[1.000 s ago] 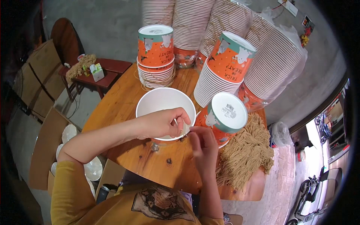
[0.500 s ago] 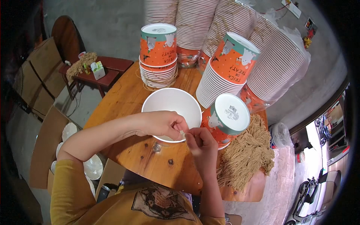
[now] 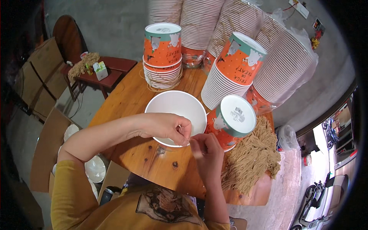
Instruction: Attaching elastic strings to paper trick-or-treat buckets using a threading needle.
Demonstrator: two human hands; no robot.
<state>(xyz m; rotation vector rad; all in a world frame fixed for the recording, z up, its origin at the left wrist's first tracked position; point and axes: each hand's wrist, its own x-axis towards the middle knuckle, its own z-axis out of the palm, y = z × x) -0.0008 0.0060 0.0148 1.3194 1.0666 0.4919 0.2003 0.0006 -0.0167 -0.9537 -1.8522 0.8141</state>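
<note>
A white-lined paper bucket (image 3: 168, 101) stands mouth up on the wooden table before me. My left hand (image 3: 174, 128) reaches across its opening, thumb and fingers pinched together over the near right rim. Close against those fingertips, my right hand (image 3: 209, 151) is pinched too, just outside the rim. Whatever the fingers hold is too small to make out. Right of the bucket, an orange and green printed paper bucket (image 3: 238, 114) stands upside down. A heap of tan cords (image 3: 255, 157) lies beside it, near my right forearm.
Behind stand a short bucket stack (image 3: 163, 48) with cord looped round it, a taller tilted stack (image 3: 226, 88) and several plastic-wrapped stacks (image 3: 285, 65). On the floor at left, a cardboard box (image 3: 46, 153) holds white-lined buckets. A small red bench (image 3: 119, 66) stands by the wall.
My hands stay at the rim with the fingertips shifted slightly. The pale bit seen between them before no longer shows clearly. The bucket and stacks stand as they were.
</note>
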